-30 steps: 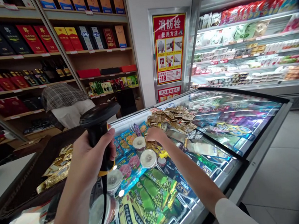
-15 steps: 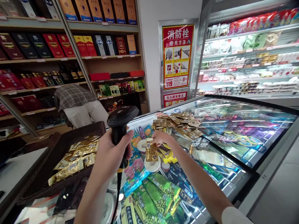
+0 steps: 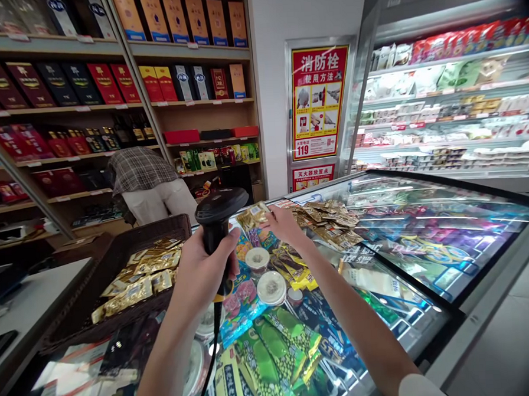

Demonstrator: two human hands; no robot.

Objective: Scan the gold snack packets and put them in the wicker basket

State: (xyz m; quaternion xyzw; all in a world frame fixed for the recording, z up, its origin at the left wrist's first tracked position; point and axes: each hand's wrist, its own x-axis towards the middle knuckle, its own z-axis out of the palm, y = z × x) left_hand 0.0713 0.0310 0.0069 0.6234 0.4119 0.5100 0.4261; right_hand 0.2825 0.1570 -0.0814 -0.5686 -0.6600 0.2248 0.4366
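My left hand [image 3: 208, 260] is wrapped around the handle of a black barcode scanner [image 3: 220, 236], whose head is uppermost and whose cord hangs down. My right hand [image 3: 284, 225] reaches over the glass-topped freezer [image 3: 429, 298], its fingertips at the right edge of a small gold foil packet [image 3: 253, 215]. The packet lies nearly flat, tilted, just beyond the scanner; the exact grip is blurred. To the right of this hand is a pile of gold packets [image 3: 332, 221]. More gold packets [image 3: 140, 281] lie in a dark woven basket [image 3: 70, 308] left of the scanner.
Under the glass are green ice-pop packs [image 3: 272, 354] and round white-lidded tubs [image 3: 271, 288]. A person in a plaid shirt [image 3: 141, 169] bends at the shelves behind. A white counter [image 3: 43, 304] stands left; a lit refrigerated display [image 3: 450, 105] stands back right.
My right hand has moved up and away with the gold packet, from above the tubs to beyond the scanner. My left hand keeps holding the scanner. The view has shifted slightly.
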